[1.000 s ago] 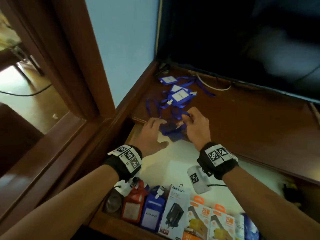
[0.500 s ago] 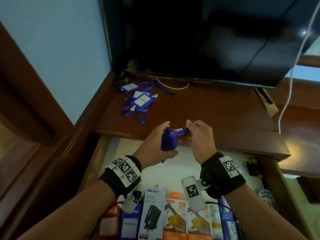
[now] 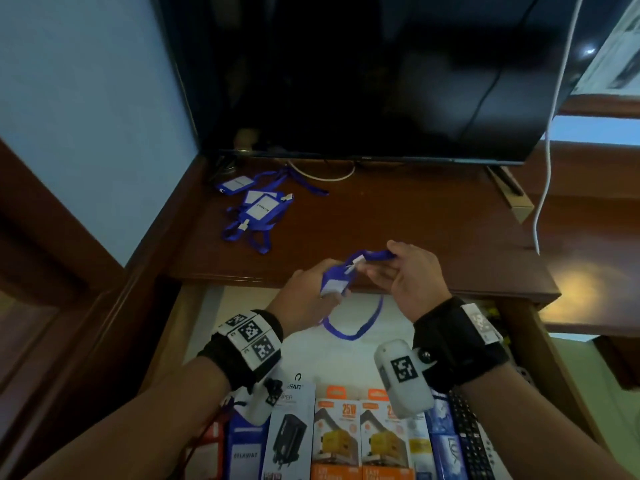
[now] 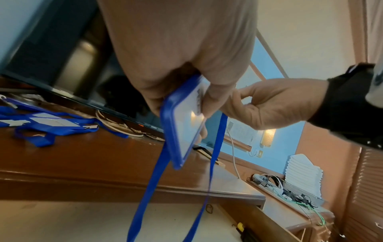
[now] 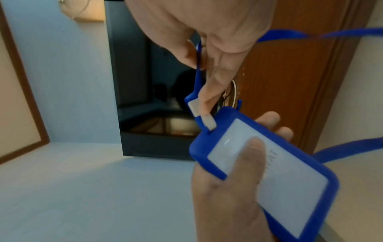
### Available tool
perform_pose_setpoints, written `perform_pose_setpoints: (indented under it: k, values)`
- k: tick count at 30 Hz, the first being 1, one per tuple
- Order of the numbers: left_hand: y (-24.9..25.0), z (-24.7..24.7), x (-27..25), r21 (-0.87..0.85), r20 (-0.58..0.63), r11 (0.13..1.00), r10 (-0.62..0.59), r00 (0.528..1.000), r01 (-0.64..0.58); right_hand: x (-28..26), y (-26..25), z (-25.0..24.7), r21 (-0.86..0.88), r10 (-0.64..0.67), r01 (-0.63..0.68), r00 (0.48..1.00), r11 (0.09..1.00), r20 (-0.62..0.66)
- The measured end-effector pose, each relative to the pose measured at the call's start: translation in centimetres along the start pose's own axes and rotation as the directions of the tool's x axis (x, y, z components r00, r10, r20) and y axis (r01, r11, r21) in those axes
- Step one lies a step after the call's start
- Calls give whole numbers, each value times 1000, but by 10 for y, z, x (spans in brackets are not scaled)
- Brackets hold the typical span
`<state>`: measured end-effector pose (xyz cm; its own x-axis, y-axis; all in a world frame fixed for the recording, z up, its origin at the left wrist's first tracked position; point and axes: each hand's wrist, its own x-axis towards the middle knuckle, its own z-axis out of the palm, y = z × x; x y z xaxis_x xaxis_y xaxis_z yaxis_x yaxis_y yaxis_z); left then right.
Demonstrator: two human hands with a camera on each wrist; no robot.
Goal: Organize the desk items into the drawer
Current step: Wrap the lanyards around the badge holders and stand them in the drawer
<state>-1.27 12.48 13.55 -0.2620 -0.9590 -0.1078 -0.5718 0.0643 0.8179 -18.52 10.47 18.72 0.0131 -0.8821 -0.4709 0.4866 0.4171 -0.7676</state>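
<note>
A blue badge holder point(image 3: 333, 285) with a white card face is gripped by my left hand point(image 3: 313, 289), thumb on the card point(image 5: 263, 165). My right hand point(image 3: 388, 268) pinches its blue lanyard strap point(image 3: 377, 255) just past the white clip point(image 5: 202, 114). The strap's loop point(image 3: 349, 329) hangs down over the open drawer point(image 3: 214, 306). Both hands hover above the desk's front edge. More blue badge holders with lanyards point(image 3: 258, 207) lie in a tangle at the desk's back left.
A dark television point(image 3: 346, 81) stands at the back of the wooden desk point(image 3: 415, 209). A white cable point(image 3: 549, 150) hangs at the right. Several charger boxes point(image 3: 339, 434) and a remote point(image 3: 467, 438) line the drawer's near side, and its middle floor shows pale lining.
Both hands lifted the badge holder off the desk edge and drew apart, the right pulling the strap rightward. The strap loop now dangles over the drawer. The head view swung right.
</note>
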Motion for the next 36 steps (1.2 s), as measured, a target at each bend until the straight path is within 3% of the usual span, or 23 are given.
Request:
perform_pose_setpoints:
  k: [3, 10, 14, 16, 18, 20, 21, 23, 25, 28, 33, 36]
  values:
    - [0, -1, -1, 28, 78, 997, -70, 994, 68, 8, 0, -10, 80, -3, 5, 1000, 997, -23]
    - [5, -9, -4, -3, 96, 999, -44, 994, 45, 17, 8, -22, 80, 0, 6, 997, 997, -83]
    - [11, -19, -3, 25, 146, 994, -112, 983, 110, 19, 8, -28, -206, 61, -89, 988, 974, -140]
    - [16, -25, -1, 86, 221, 990, -125, 967, 108, 21, 14, -29, -479, 16, -108, 981, 871, -192]
    - [23, -30, -2, 113, 305, 989, -129, 944, 99, 24, 24, -26, -712, -183, -13, 963, 702, -197]
    - [27, -34, -1, 107, 356, 989, -130, 925, 98, 21, 32, -22, -795, -376, 190, 925, 576, -52]
    - [28, -36, -1, 90, 370, 990, -133, 919, 106, 21, 36, -20, -777, -393, 292, 917, 558, 63]
    - [29, -37, -2, 55, 371, 988, -153, 916, 143, 18, 44, -17, -666, -293, 415, 910, 620, 294]
    - [27, -36, -1, 32, 371, 983, -181, 911, 182, 15, 48, -16, -589, -192, 427, 887, 686, 419]
    - [24, -35, -2, -11, 378, 975, -203, 903, 224, 15, 48, -17, -561, -160, 425, 874, 710, 460]
    - [16, -44, -7, -104, 414, 952, -220, 883, 287, 19, 41, -31, -630, -94, 460, 846, 626, 525]
    - [10, -44, -7, -101, 321, 954, -237, 917, 282, 19, 37, -35, -601, -125, 465, 846, 650, 519]
